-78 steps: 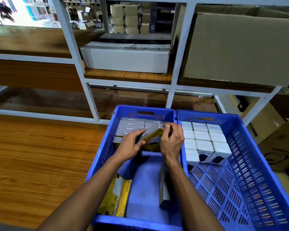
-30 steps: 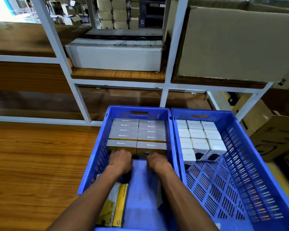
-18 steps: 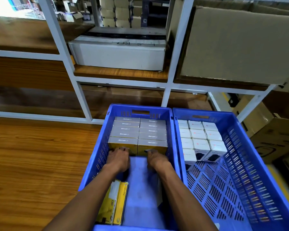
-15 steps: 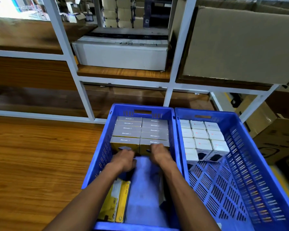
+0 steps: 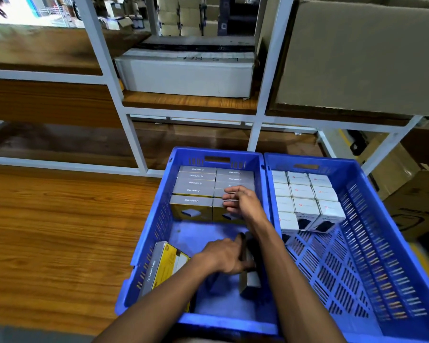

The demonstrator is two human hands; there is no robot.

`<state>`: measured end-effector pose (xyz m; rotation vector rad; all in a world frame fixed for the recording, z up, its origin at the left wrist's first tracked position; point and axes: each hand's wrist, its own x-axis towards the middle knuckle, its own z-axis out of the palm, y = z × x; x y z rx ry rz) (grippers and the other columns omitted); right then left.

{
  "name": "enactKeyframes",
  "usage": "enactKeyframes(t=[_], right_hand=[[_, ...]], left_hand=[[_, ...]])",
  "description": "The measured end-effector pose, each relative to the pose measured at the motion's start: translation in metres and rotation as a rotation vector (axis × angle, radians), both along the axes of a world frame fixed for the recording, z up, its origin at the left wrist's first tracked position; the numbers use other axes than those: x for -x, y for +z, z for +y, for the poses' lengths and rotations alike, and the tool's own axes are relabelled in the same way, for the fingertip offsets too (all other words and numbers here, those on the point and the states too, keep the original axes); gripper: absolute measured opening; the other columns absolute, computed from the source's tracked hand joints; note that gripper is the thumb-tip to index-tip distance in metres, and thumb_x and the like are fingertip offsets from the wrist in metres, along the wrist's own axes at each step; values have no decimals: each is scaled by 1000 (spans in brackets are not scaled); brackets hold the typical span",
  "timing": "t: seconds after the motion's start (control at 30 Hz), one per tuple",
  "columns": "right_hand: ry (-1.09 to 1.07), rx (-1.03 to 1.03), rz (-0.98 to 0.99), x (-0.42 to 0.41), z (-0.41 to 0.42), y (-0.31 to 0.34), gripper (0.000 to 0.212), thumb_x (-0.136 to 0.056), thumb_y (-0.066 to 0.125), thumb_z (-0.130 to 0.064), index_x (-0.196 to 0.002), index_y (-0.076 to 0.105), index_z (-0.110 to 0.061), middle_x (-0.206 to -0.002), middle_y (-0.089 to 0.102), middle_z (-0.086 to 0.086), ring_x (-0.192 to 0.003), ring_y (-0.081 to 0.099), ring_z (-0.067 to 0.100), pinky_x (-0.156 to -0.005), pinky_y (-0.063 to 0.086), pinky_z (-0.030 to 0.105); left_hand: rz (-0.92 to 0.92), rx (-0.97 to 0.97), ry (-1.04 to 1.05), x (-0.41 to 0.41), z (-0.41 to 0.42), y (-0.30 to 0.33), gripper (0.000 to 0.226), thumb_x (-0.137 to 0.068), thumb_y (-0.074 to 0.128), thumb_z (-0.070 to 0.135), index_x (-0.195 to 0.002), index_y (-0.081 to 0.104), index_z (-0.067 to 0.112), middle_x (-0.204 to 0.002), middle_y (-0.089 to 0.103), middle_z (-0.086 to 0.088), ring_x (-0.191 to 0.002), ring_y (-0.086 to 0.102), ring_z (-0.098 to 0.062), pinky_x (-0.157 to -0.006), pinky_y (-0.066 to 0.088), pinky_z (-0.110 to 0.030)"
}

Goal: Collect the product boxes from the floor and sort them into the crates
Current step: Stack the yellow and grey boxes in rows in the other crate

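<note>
The head view looked down into two blue slatted crates set side by side on a wood-grain floor, their inner walls touching, in front of a white-framed shelving rack. In the left crate grey-topped, yellow-sided product boxes stood packed in two columns against the far wall, leaving the near half of the crate floor mostly bare. A loose yellow and white box leaned against the left wall near the front corner. The left hand reached across the crate and gripped a dark, upright box standing close to the right wall, fingers curled over its top edge; the right forearm crossed just beside it and hid part of it. The right hand hovered at the front edge of the right-hand column of packed boxes, fingers loosely spread and holding nothing; whether the fingertips touched the boxes could not be told. The right crate held white product boxes in rows at the far end, its near floor open. On the rack, a white carton and a large brown carton sat above the crates, and brown cardboard boxes stood just beyond the right crate's outer wall.
</note>
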<state>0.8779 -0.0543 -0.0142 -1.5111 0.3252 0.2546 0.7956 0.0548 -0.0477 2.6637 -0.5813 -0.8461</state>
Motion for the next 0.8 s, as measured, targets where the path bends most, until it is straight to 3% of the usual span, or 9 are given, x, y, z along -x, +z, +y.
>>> enactKeyframes(t=[0.13, 0.27, 0.37, 0.47, 0.53, 0.57, 0.67, 0.73, 0.8], right_hand=[[-37, -20, -2, -1, -2, -3, 39, -102, 30, -1, -115, 66, -6, -90, 73, 5, -69, 67, 16, -64, 52, 26], [-53, 62, -24, 0, -4, -8, 38, -102, 31, -4, -107, 68, -11, -95, 73, 6, -70, 65, 17, -58, 46, 24], [-43, 137, -5, -4, -6, -18, 37, -102, 34, -6, -97, 69, -15, -91, 74, 6, -69, 64, 16, -52, 43, 21], [-29, 193, 6, -8, -5, -24, 34, -102, 39, -9, -95, 71, -16, -88, 76, 5, -67, 63, 14, -48, 42, 17], [-13, 237, 9, -9, -5, -27, 32, -105, 41, -12, -95, 72, -17, -85, 76, 1, -64, 61, 10, -47, 42, 15], [-2, 252, 10, -9, -4, -29, 32, -105, 41, -12, -94, 71, -17, -84, 75, 0, -63, 60, 9, -47, 41, 15], [7, 269, 4, -9, -3, -36, 33, -101, 43, -11, -88, 72, -17, -84, 77, 1, -66, 60, 11, -55, 43, 21], [10, 300, -6, -8, -4, -37, 32, -102, 45, -14, -87, 73, -19, -87, 78, 1, -74, 65, 13, -65, 48, 27], [25, 334, -20, -9, -6, -36, 28, -102, 50, -21, -89, 75, -23, -91, 78, -2, -86, 71, 14, -76, 58, 33]], left_hand=[[13, -4, 56, -1, 2, -1, 109, -81, 58, 82, -162, 4, 34, -140, 62, -15, -125, 61, -38, -92, 51, -46], [2, 71, 138, -3, 14, 7, 111, -77, 68, 70, -162, 2, 40, -144, 60, -10, -128, 60, -35, -99, 52, -46], [17, 54, 186, -7, 33, -1, 104, -82, 69, 54, -162, 4, 36, -144, 58, -16, -126, 59, -39, -96, 52, -43], [125, 109, 286, -16, 54, -14, 100, -85, 75, 40, -161, 11, 29, -116, 70, -16, -100, 71, -34, -74, 54, -35], [165, 217, 367, -21, 62, -15, 92, -83, 78, 35, -155, 22, 25, -94, 73, -5, -79, 75, -27, -61, 53, -31], [149, 251, 391, -23, 64, -14, 89, -81, 78, 35, -153, 27, 25, -90, 72, 0, -79, 74, -24, -60, 53, -30], [109, 309, 448, -28, 70, -11, 83, -74, 77, 43, -148, 41, 34, -98, 71, 7, -88, 70, -16, -74, 56, -31], [108, 361, 498, -31, 74, -9, 80, -66, 71, 55, -142, 50, 40, -104, 70, 10, -95, 69, -13, -88, 58, -38], [99, 467, 568, -35, 77, -8, 71, -68, 66, 53, -137, 58, 40, -104, 72, 10, -100, 69, -13, -96, 57, -42]])
